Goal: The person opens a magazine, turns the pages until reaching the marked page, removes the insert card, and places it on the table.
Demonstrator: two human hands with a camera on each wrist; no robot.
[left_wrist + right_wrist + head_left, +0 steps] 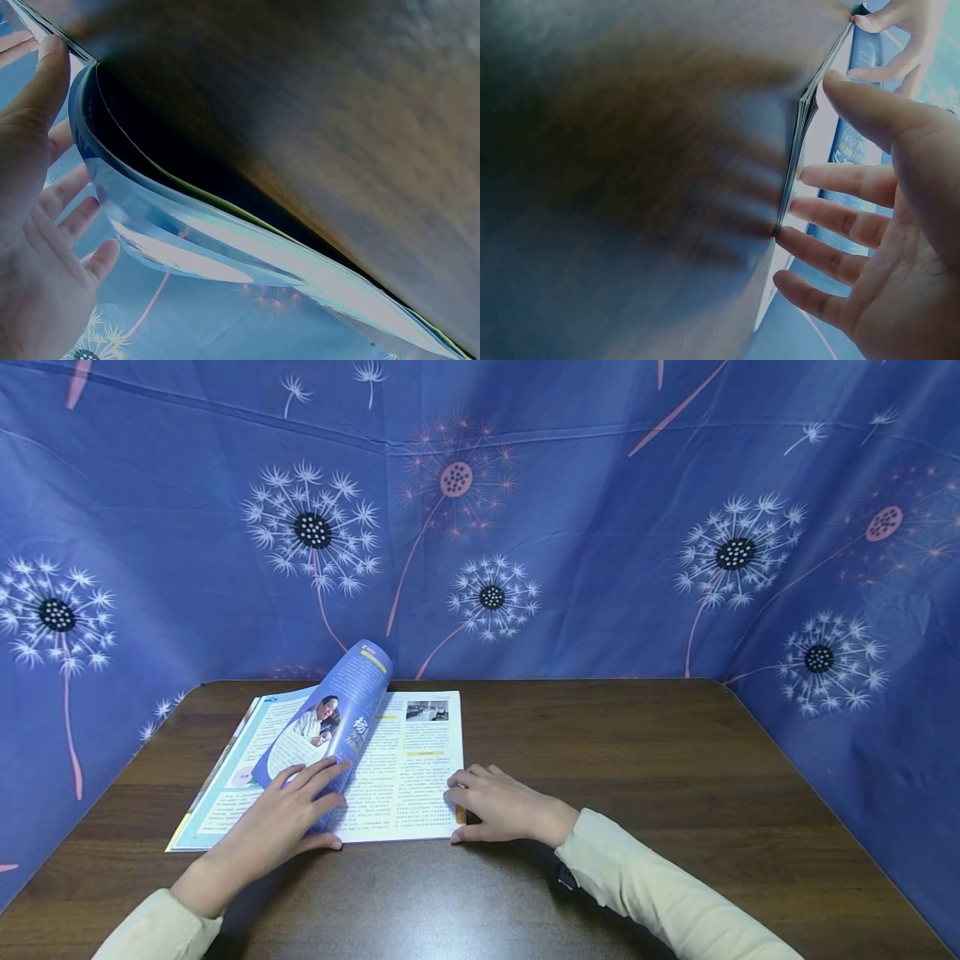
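Observation:
An open magazine (431,777) lies near the middle of the table, its right page covered in text columns with a small photo at the top. A blue page (356,693) with a picture of a person in white curls over from the right side toward the left page. My left hand (281,822) rests on the lower part of this curled page, fingers extended, thumb by the bottom edge. At the right edge of the magazine, my right hand (498,806) touches the page border with fingertips spread and thumb at the lower corner; the right wrist view shows its fingers (832,255) mostly straight.
The dark brown wooden table (637,752) extends to the right and in front of the magazine. Behind it hangs a blue cloth (585,527) printed with dandelions, which also runs along both sides. Both forearms wear pale sleeves (645,885).

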